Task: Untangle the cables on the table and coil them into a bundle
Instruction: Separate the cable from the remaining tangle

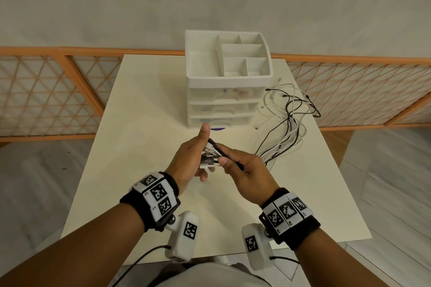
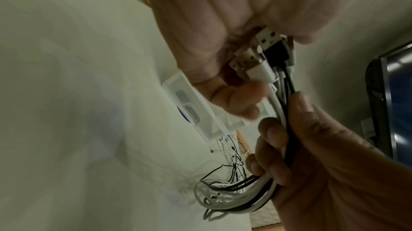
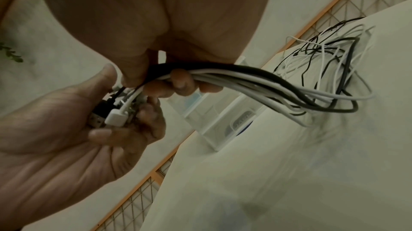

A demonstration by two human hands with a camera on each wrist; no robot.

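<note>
Cables, black and white, run from both hands out to a loose tangle lying on the tabletop, beyond and to the right of the grip, close to the tabletop's right edge. Left hand: fingers curled round the gathered plug ends, thumb raised. Right hand: fingers and thumb closed round the bunched strands just beside the left hand, the two hands touching above the middle of the tabletop. Bare surface lies on the near and left sides of the grip. A white drawer organizer stands beyond the grip, toward the far edge, and an orange-framed lattice screen stands past that edge.

Left wrist view: metal USB plugs with white and black housings sit side by side in the left hand, a detail the head view leaves too small to resolve; the right hand wraps the strands below them.

Right wrist view: the strands leave the right hand as one tight sheaf, then fan out over the tabletop; a white plug rests in the left hand. A drawer front carries a label, too blurred to read.

Square black-and-white coded markers cover the wristbands.
</note>
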